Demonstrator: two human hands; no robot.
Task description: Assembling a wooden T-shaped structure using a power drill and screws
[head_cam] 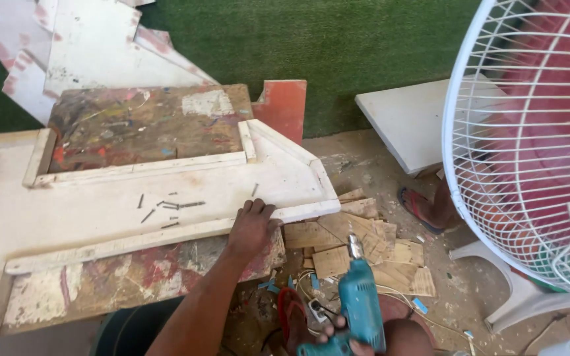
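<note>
My left hand rests on the front rail of a white wooden frame that lies on a paint-stained workbench; its fingers curl over the rail's edge. Several dark screws lie loose on the white board just left of that hand. My right hand is low in the view and grips a teal power drill, whose chuck points up and away over the floor. Only the fingers of that hand show beneath the drill body.
A white standing fan with a red centre fills the right side. Plywood offcuts litter the dirt floor. Another person's sandalled foot stands beside a white slab. White boards lean on green turf.
</note>
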